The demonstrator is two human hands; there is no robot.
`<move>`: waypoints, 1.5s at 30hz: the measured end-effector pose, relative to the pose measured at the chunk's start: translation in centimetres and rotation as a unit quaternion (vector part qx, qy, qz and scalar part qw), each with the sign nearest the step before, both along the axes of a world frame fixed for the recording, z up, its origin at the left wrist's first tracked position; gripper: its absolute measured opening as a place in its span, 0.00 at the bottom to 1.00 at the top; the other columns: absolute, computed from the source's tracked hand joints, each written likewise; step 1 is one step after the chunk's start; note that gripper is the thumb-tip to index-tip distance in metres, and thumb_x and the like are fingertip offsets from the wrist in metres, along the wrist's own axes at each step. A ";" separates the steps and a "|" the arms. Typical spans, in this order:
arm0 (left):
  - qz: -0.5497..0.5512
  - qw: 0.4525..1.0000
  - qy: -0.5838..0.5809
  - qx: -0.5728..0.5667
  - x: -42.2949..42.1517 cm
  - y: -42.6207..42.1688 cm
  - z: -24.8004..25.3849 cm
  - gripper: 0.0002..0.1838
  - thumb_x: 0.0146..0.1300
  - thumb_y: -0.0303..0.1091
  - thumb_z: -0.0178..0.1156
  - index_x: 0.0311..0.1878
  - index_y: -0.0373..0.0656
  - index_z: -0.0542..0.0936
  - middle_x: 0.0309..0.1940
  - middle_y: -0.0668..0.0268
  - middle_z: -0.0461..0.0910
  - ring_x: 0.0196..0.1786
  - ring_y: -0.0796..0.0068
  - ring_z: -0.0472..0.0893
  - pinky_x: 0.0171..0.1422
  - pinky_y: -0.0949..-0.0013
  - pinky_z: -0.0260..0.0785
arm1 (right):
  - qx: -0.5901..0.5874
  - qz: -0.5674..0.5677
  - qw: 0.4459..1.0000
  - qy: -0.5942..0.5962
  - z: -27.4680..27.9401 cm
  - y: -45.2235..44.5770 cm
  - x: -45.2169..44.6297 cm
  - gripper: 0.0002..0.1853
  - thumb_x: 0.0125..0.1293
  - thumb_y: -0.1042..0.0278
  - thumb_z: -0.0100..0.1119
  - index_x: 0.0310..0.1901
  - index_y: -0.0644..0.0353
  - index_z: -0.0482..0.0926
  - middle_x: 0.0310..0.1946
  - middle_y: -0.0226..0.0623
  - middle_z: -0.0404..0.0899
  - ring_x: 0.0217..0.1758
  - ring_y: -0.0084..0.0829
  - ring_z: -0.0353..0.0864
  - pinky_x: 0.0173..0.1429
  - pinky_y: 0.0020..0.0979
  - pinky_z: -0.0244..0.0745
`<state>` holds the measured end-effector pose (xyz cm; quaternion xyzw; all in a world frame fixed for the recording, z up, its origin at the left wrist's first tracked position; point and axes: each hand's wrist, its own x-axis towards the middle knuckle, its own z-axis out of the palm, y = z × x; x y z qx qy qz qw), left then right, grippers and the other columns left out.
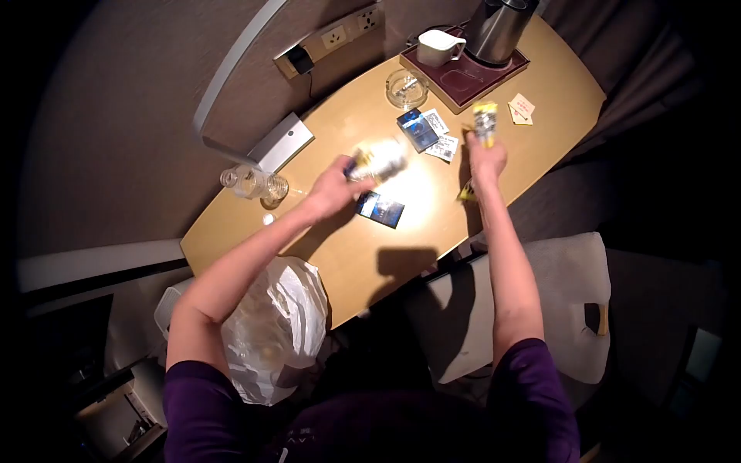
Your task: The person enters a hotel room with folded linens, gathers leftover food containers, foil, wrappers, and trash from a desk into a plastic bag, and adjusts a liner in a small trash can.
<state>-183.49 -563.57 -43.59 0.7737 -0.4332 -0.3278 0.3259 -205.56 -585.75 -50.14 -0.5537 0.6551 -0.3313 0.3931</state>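
My left hand (pixel 336 189) is closed on a shiny silver and yellow packet (pixel 380 160), blurred and washed out by bright light. Over the right part of the table, my right hand (pixel 486 160) grips a yellow and silver packet (pixel 485 122) that sticks out past the fingers. A yellow piece (pixel 467 190) shows beside my right wrist; whether it lies on the table or is held, I cannot tell. Just below the left packet lies a blue cigarette pack (pixel 380 209). Between the hands and farther back, another blue pack (pixel 417 130) rests beside two printed paper slips (pixel 441 148).
On the wooden table (pixel 347 270) stand a glass ashtray (pixel 407 89) and a dark red tray (pixel 463 91) with a white cup (pixel 438 48) and a steel kettle (pixel 496 31). A clear bottle (pixel 255 184) is at the left. A white plastic bag (pixel 289 324) hangs near the front edge, by a chair (pixel 540 285).
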 end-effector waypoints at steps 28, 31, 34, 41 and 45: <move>-0.107 0.980 -0.039 0.163 2.2 5.2 5.1 0.42 0.46 0.54 0.78 0.57 0.33 0.75 0.47 0.50 0.84 0.50 0.56 0.84 0.58 0.61 0.75 | -0.040 0.055 0.993 0.100 -3.9 1.9 -2.8 0.18 0.55 0.70 0.73 0.48 0.61 0.82 0.42 0.49 0.87 0.45 0.46 0.86 0.55 0.43 0.79; 0.003 0.989 0.099 0.111 1.9 8.5 10.3 0.39 0.48 0.51 0.80 0.57 0.35 0.76 0.45 0.58 0.83 0.46 0.66 0.83 0.54 0.65 0.75 | -0.024 0.083 0.995 -0.051 -0.9 2.2 -1.9 0.19 0.55 0.74 0.74 0.49 0.65 0.82 0.42 0.42 0.87 0.44 0.36 0.85 0.54 0.36 0.78; 0.147 0.960 0.212 0.106 1.5 12.2 16.3 0.34 0.50 0.44 0.80 0.56 0.38 0.76 0.43 0.66 0.80 0.41 0.75 0.79 0.48 0.69 0.73 | -0.016 0.203 0.978 -0.034 0.4 2.8 3.3 0.29 0.51 0.67 0.79 0.55 0.66 0.80 0.46 0.49 0.86 0.50 0.41 0.86 0.59 0.37 0.77; 0.362 0.907 0.210 -0.037 0.1 27.4 25.0 0.16 0.54 0.35 0.75 0.43 0.43 0.80 0.31 0.74 0.77 0.29 0.86 0.71 0.34 0.78 0.62 | -0.009 0.259 0.933 0.251 -5.1 0.4 12.4 0.16 0.48 0.64 0.70 0.38 0.65 0.86 0.35 0.50 0.88 0.40 0.47 0.89 0.42 0.47 0.79; 0.452 0.856 0.251 0.007 -2.3 33.8 27.7 0.22 0.54 0.33 0.76 0.48 0.39 0.77 0.32 0.70 0.79 0.28 0.82 0.76 0.33 0.76 0.68 | -0.038 0.358 0.839 0.407 -1.7 0.5 12.4 0.26 0.54 0.48 0.70 0.47 0.61 0.86 0.47 0.49 0.87 0.52 0.50 0.87 0.52 0.48 0.81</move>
